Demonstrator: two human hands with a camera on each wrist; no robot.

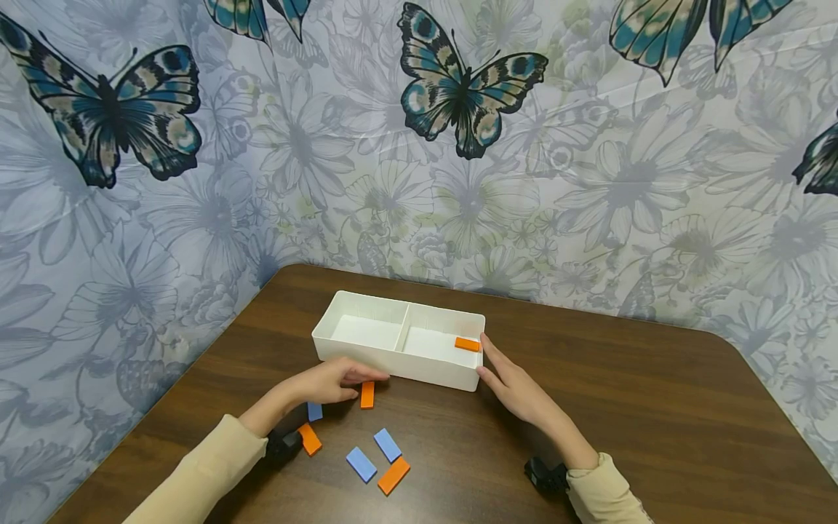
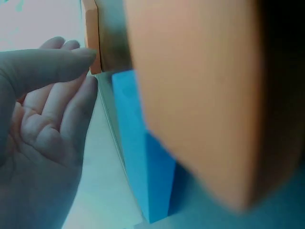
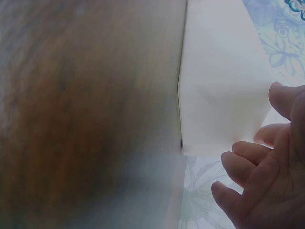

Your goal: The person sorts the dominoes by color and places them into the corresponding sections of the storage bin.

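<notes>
A white two-compartment box (image 1: 428,367) stands on the table, with one orange block (image 1: 468,344) in its right compartment. My left hand (image 1: 334,380) is at the box's front side, its fingers extended beside an orange block (image 1: 368,395). In the left wrist view, thumb and fingers stand apart near that block's end; whether they touch it I cannot tell. My right hand (image 1: 517,389) rests against the right end of the box, fingers loosely spread and thumb near the front corner. A blue block (image 1: 315,412) lies just under the left hand.
Nearer me on the brown table (image 1: 628,393) lie two blue blocks (image 1: 361,464) and an orange block (image 1: 393,476). Another orange block (image 1: 310,439) lies by the left wrist's black camera (image 1: 283,445). A butterfly-patterned cloth (image 1: 393,211) hangs behind the table's far edge.
</notes>
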